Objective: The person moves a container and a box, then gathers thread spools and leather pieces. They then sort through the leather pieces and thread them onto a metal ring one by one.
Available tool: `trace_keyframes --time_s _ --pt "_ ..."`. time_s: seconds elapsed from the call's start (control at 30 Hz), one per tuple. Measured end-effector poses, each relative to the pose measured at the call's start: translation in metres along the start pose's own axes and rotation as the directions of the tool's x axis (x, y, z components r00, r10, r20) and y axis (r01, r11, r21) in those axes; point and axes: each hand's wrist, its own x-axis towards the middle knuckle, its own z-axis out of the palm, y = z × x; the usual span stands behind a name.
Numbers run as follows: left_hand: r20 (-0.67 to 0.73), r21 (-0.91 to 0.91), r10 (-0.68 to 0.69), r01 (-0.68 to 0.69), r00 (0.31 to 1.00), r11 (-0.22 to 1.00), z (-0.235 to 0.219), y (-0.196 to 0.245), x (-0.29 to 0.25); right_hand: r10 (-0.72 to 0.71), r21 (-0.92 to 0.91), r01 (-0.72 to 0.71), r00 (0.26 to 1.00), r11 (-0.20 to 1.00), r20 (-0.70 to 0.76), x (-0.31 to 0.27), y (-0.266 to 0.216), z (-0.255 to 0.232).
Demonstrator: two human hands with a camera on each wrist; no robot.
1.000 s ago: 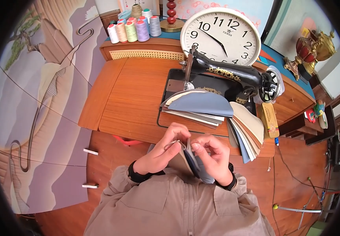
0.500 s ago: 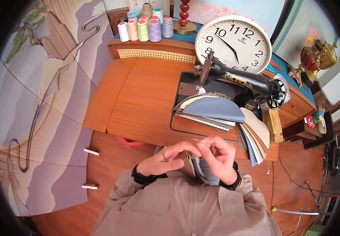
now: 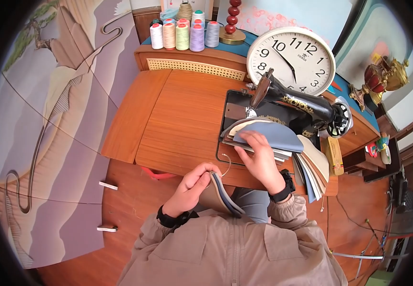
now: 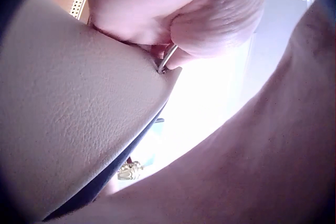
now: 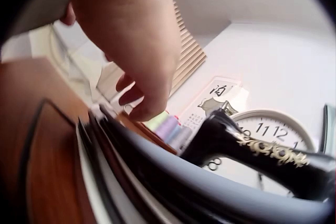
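My left hand (image 3: 192,188) pinches a few leather swatches (image 3: 223,198) at their top corner, beige on the outside with dark blue inside. A thin open ring (image 4: 167,58) passes through a hole in the corner of the beige swatch. In the head view this ring (image 3: 228,164) stands out as a pale curve beside the fingers. My right hand (image 3: 260,159) reaches over a fanned pile of half-round swatches (image 3: 273,134), blue on top, its fingers bent loosely at the pile's left part. Nothing shows between those fingers in the right wrist view.
A black sewing machine (image 3: 302,106) stands behind the pile, with a large clock (image 3: 306,52) behind it. A second fan of swatches (image 3: 315,159) overhangs the table's front edge, beside a yellow box (image 3: 334,155). Several thread spools (image 3: 182,38) stand on the back shelf.
Both hands were together at the swatches' corner. My right hand has let go and moved forward and right to the fanned pile. The left hand still grips the swatches, and the ring now shows.
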Motion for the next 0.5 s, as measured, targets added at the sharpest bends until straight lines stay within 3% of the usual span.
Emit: trace_keyframes --time_s 0.03,0.17,0.23,0.27,0.33,0.37,0.43,0.5 --pt "-0.015 -0.015 -0.027 0.027 1.000 1.000 -0.002 0.000 -0.002 -0.034 -0.113 0.029 0.999 0.993 -0.041 -0.001 0.011 0.007" --pt "-0.029 -0.040 -0.035 0.034 0.999 0.999 -0.003 0.000 -0.003 0.002 -0.053 -0.002 1.000 0.999 -0.001 -0.004 0.033 0.007" --pt "-0.012 -0.066 -0.055 0.054 0.998 0.996 -0.003 0.000 -0.002 0.149 -0.021 -0.148 0.989 0.989 0.016 -0.003 0.027 -0.001" --pt "-0.009 -0.065 -0.055 0.055 0.998 0.996 -0.002 0.000 0.001 0.150 -0.021 -0.149 0.989 0.989 0.013 -0.003 0.020 -0.007" --pt "0.030 -0.013 -0.083 0.084 0.996 0.996 0.001 0.000 0.005 0.279 0.253 -0.279 0.960 0.926 0.039 -0.010 -0.002 -0.020" --pt "0.031 -0.012 -0.089 0.089 0.996 0.996 0.004 0.001 0.007 0.283 0.256 -0.284 0.958 0.924 0.039 -0.014 -0.009 -0.024" --pt "0.048 -0.012 -0.126 0.127 0.991 0.992 0.013 0.005 0.014 0.271 0.438 -0.305 0.952 0.846 0.139 -0.022 -0.021 -0.034" --pt "0.073 -0.016 -0.152 0.154 0.986 0.988 0.019 0.006 0.020 0.274 0.465 -0.318 0.948 0.826 0.161 -0.029 -0.028 -0.043"
